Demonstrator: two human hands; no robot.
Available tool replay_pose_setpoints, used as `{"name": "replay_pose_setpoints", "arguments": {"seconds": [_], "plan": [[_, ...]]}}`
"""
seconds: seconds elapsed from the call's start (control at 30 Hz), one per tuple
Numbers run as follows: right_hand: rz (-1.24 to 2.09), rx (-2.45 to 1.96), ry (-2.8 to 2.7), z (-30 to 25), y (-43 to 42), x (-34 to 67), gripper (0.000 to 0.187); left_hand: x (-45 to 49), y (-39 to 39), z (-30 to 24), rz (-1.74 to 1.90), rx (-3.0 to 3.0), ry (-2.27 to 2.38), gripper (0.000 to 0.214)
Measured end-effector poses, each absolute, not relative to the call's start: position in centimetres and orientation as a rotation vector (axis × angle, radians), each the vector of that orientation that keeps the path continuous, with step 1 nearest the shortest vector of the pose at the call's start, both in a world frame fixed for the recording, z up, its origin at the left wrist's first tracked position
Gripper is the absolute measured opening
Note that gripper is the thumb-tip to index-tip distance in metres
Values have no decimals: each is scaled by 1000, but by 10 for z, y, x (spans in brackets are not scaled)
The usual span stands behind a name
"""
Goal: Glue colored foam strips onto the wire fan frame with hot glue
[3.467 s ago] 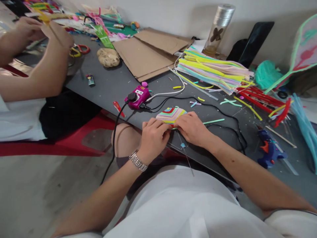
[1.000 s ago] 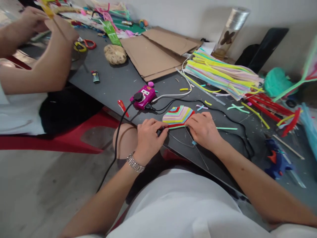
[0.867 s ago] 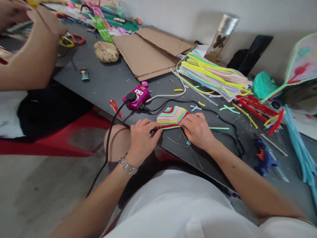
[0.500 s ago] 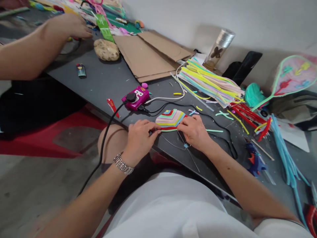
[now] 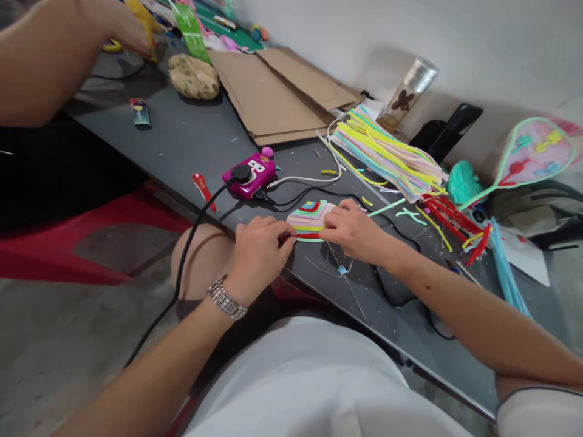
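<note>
A flat striped craft piece (image 5: 308, 220) in pastel, yellow and red bands lies on the dark tabletop (image 5: 182, 145) just beyond the edge. My left hand (image 5: 259, 258) grips its lower left edge with the fingertips. My right hand (image 5: 353, 230) presses on its right side and hides that part. Below the piece, a thin wire with a small blue bead (image 5: 342, 269) lies on the table. At the top left, a co-worker's hand (image 5: 130, 24) holds something yellow.
A magenta power socket (image 5: 248, 183) with a black cable (image 5: 182, 273) sits left of the piece. Nearby are a red cutter (image 5: 203, 190), lighter (image 5: 141, 113), cardboard sheets (image 5: 277, 91) and a bundle of coloured strips (image 5: 382, 161). A blue-strip pile (image 5: 505, 267) lies far right.
My right hand has slid up and left over the striped piece. A green strip now angles up right of it. The co-worker's hand has dropped toward the table, and the view has tilted.
</note>
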State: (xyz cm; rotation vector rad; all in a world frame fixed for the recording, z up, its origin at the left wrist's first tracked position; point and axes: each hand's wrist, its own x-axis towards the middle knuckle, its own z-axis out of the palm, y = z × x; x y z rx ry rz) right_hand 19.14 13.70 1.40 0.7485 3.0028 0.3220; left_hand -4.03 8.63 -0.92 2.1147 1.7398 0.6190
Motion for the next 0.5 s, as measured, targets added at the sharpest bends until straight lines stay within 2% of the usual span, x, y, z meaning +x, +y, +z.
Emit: {"name": "replay_pose_setpoints", "arguments": {"seconds": [0.33,0.5], "plan": [[389,267,3053,25,153,185,26,-41,85,-10,601,2127,1751,10],[289,379,3061,20,159,191,23,-41,84,-11,637,2124,1744,10]]}}
